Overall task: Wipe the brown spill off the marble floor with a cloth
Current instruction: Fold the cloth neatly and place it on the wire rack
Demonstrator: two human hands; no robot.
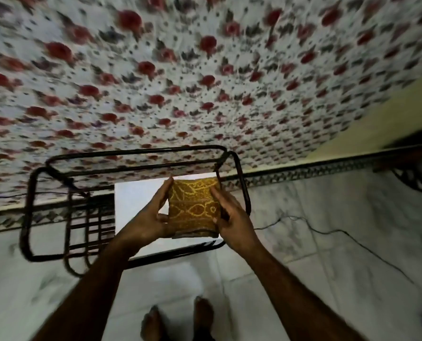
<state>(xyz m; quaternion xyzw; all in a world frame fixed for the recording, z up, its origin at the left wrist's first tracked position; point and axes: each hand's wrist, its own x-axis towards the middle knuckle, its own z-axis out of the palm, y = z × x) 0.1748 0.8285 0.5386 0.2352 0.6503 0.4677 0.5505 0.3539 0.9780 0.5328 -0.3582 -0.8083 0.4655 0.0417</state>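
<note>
Barely started I'd say: my left hand [148, 217] and right hand [232, 220] both clasp the folded mustard-yellow patterned cloth [193, 207] mid-frame above the grey-veined white marble floor [328, 217], no brown spill showing anywhere, wiping all left.

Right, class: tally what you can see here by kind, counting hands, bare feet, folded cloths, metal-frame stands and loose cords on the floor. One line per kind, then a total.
Hands: 2 (left hand, right hand)
Bare feet: 2 (left foot, right foot)
Folded cloth: 1
Metal-frame stand: 1
Cord: 1
Total: 7
</note>
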